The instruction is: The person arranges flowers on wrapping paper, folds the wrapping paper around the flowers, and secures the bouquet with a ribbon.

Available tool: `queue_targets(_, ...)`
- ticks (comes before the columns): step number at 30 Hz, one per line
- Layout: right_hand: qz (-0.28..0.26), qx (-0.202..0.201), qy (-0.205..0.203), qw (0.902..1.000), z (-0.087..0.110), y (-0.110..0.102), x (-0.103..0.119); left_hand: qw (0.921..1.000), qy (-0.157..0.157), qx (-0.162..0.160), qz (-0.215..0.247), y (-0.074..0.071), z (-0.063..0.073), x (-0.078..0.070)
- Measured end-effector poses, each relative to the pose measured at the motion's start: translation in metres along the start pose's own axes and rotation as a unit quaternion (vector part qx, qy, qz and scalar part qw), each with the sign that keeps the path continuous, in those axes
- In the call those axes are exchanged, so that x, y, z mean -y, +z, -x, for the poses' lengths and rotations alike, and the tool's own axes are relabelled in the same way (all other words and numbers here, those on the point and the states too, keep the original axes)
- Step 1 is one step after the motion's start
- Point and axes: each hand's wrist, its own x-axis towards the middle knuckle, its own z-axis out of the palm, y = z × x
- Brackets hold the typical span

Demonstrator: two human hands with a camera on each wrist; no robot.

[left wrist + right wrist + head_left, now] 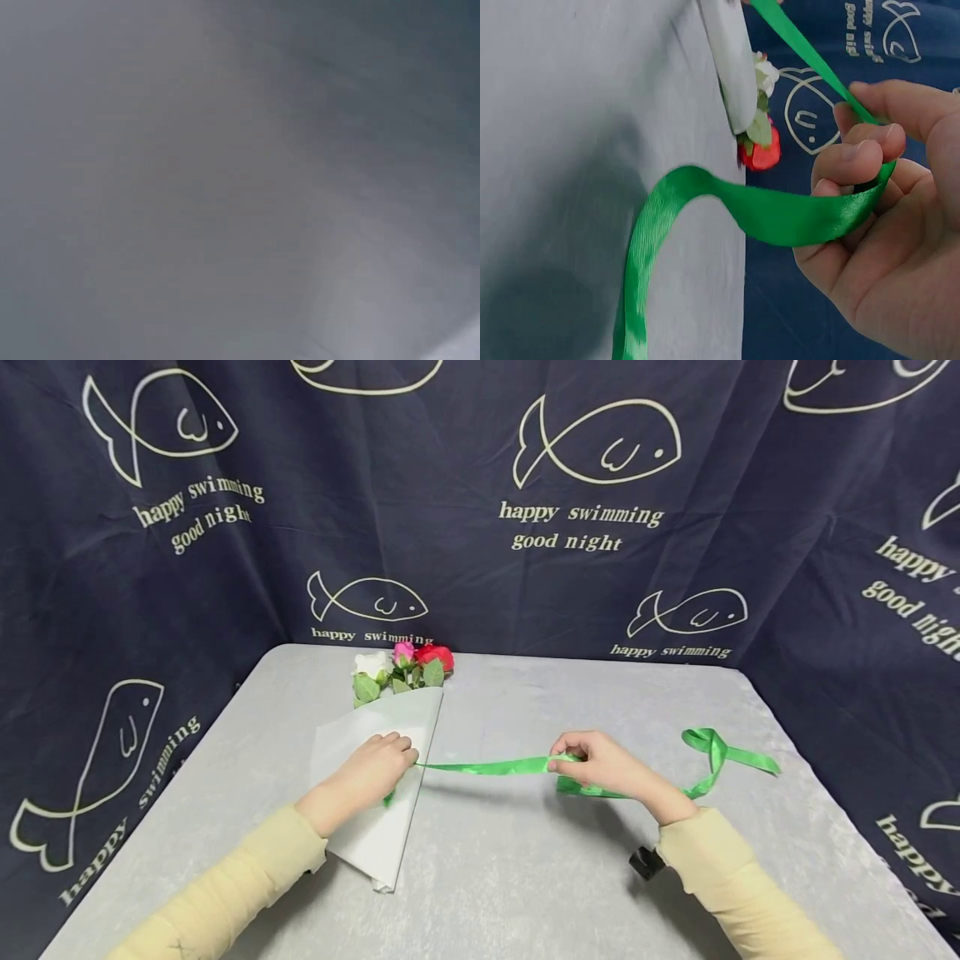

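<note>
A bouquet wrapped in white paper (390,717) lies on the left of the table, its narrow end toward me. A white rose (371,665), a pink rose (403,652) and a red rose (437,657) stick out at the top. My left hand (372,770) lies across the wrap and holds the green ribbon (487,768) there; a short bit of green shows beneath that hand. From it the ribbon stretches fairly straight to my right hand (596,764), whose thumb and curled fingers (855,161) pinch it. The loose length droops below the right hand.
The ribbon's tail ends in a loop on the grey cloth-covered table (525,877) at the right. A small black object (645,862) shows by the right cuff. Behind hangs a dark blue curtain (465,485) with fish drawings. The left wrist view is only a grey blur.
</note>
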Motion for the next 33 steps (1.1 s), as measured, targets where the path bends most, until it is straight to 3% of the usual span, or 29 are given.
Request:
queue_targets(11,0.065,0.005,0.025,0.9976,0.016,-0.032,-0.017,0.9972,0.053,-0.020,-0.049,0.000,0.017,0.018)
queue_targets(22,0.057,-0.004,0.069,0.9960,0.035,-0.064,-0.041,0.9942,0.026,-0.018,-0.103,0.005,0.037,0.036)
queue_targets(33,0.102,-0.018,0.079,0.9915,0.049,-0.074,-0.064,0.9968,0.003,-0.007,-0.079,0.005,0.055,0.054)
